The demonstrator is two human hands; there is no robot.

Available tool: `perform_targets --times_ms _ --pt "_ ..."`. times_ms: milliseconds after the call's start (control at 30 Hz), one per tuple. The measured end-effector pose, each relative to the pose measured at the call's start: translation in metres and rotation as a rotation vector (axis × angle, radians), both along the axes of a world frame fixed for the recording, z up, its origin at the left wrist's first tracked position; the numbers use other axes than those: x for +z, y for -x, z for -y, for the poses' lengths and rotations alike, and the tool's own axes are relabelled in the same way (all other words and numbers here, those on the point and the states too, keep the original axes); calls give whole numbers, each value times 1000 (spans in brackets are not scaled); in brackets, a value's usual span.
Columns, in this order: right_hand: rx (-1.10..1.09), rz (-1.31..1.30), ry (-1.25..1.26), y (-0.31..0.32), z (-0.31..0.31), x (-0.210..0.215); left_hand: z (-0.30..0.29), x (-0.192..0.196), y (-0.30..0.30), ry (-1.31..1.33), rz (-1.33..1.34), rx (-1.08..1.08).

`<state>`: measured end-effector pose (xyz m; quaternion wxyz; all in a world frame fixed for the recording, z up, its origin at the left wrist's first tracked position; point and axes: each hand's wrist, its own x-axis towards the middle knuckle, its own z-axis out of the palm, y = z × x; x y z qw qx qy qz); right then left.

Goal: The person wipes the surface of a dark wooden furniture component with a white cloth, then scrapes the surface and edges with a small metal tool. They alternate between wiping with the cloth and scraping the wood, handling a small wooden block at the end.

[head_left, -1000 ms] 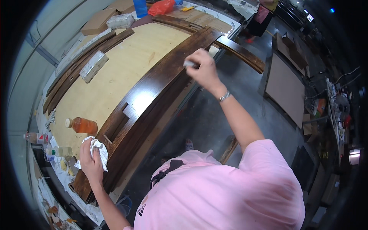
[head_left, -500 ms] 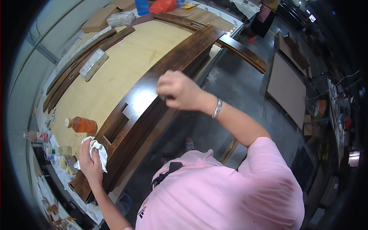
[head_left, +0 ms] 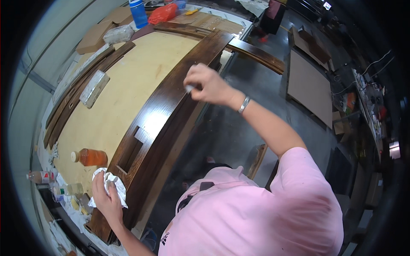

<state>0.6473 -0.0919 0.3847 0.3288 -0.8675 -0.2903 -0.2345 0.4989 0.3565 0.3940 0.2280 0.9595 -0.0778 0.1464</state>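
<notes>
A long dark brown wooden plank (head_left: 171, 96) with a glossy face lies diagonally across the bench, with a rectangular slot (head_left: 129, 157) at its near end. My right hand (head_left: 208, 85), a silver bracelet at the wrist, is closed over the plank's right edge. A small whitish piece (head_left: 189, 88) shows between its fingertips; its kind is unclear, and whether it touches the wood I cannot tell. At the near end, my left hand (head_left: 106, 199) grips a crumpled white cloth (head_left: 116, 182) against the plank. Beside it is a bottle of orange-brown liquid (head_left: 92, 157).
Clear bottles (head_left: 70, 189) stand at the bench's left edge. A wrapped block (head_left: 95, 88) sits on the pale board (head_left: 141, 68) near curved brown strips (head_left: 72, 100). Behind are a blue bottle (head_left: 138, 15) and red bag (head_left: 162, 14). Another brown piece (head_left: 258, 56) juts over the aisle.
My right hand has moved farther along the plank, and the whitish piece in it shows more plainly. My left hand stays at the near end with the cloth. The whole view has shifted slightly.
</notes>
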Motion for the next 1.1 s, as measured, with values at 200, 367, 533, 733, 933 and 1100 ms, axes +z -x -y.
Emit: perform_targets --times_ms 200,367,533,733,933,1100 --pt "-348 -71 77 -69 139 -8 5 0 2 11 -20 64" --pt "-562 -25 0 -140 200 1 22 3 1 210 -20 203" --pt "-24 -253 -194 -185 188 0 242 19 -97 -79 -97 100" --pt "124 -451 -98 -209 179 7 426 10 -216 186 156 -410" --pt "225 -624 -303 -223 196 -13 439 10 -227 246 393 -207" --pt "343 -645 -141 -228 183 -9 446 -23 -207 -72 377 45"
